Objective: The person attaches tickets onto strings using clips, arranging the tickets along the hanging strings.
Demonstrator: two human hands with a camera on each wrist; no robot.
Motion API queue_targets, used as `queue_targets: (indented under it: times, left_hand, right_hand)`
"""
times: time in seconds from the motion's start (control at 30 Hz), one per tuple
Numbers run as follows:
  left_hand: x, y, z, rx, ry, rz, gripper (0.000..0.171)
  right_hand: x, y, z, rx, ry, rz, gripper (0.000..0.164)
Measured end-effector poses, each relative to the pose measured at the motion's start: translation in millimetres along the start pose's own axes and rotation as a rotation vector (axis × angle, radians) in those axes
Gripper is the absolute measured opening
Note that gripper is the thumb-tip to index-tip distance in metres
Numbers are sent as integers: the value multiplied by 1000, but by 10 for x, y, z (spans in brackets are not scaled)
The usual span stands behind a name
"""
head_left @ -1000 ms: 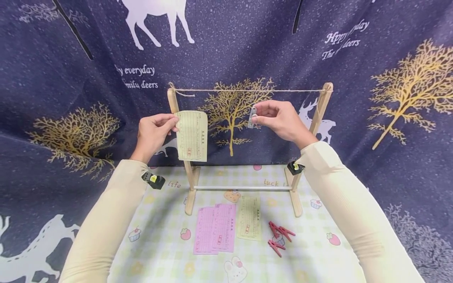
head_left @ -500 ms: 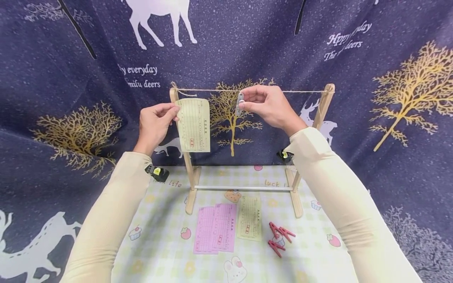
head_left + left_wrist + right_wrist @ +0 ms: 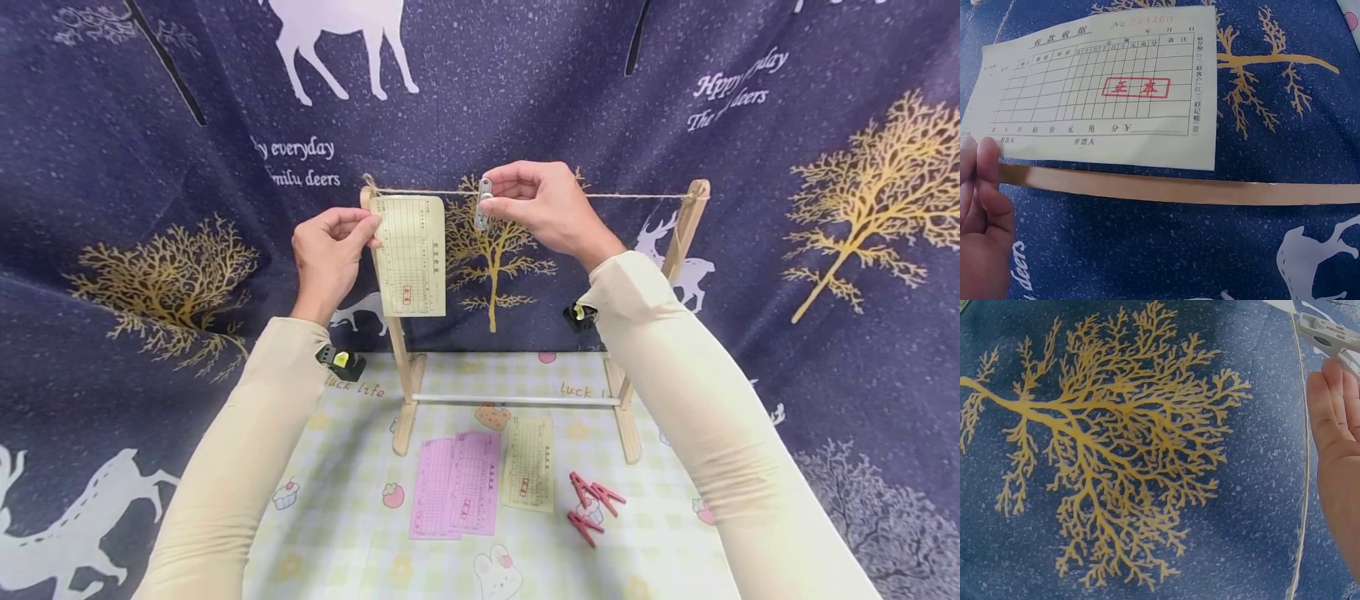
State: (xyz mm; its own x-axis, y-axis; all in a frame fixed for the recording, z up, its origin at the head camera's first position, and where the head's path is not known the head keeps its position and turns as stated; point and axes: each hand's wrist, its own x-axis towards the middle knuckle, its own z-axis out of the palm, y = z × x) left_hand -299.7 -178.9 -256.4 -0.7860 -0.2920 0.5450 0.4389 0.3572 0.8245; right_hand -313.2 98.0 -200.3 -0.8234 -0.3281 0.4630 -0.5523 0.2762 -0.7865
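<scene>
A yellow receipt slip (image 3: 411, 258) hangs from my left hand (image 3: 330, 250), pinched between thumb and fingers at its upper left edge. Its top edge lies right at the twine (image 3: 607, 196), near the left post of the wooden rack. In the left wrist view the printed receipt slip (image 3: 1104, 94) shows a red stamped box. My right hand (image 3: 543, 200) pinches a grey clothespin (image 3: 482, 206) just right of the slip, overlapping the twine in the head view. The right wrist view shows the clothespin (image 3: 1329, 328) at the top right, beside the twine.
The rack's left post (image 3: 399, 358) and right post (image 3: 682, 237) are joined low down by a white rod (image 3: 517, 400). On the checked tablecloth (image 3: 337, 500) lie pink slips (image 3: 476, 483), another yellow slip (image 3: 529, 467) and several red clothespins (image 3: 585, 525). A dark deer-print curtain (image 3: 187, 167) hangs behind.
My left hand has raised the yellow slip until its top edge meets the twine. My right hand has carried the grey clothespin up and left, toward the slip.
</scene>
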Motion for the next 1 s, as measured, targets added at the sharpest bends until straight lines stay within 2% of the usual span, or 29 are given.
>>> queue_targets:
  times: [0.23, 0.47, 0.87, 1.0]
  left_hand:
    - [-30, 0, 35, 36, 59, -9, 19]
    - [-34, 10, 72, 34, 112, 17, 16]
    - [-17, 65, 95, 74, 121, -15, 15]
    - [-17, 70, 120, 55, 125, -28, 15]
  right_hand:
    - [89, -80, 64, -41, -10, -21, 35]
    - [185, -139, 117, -44, -20, -25, 34]
    - [338, -217, 251, -21, 20, -19, 34]
    - [391, -252, 304, -20, 47, -23, 32]
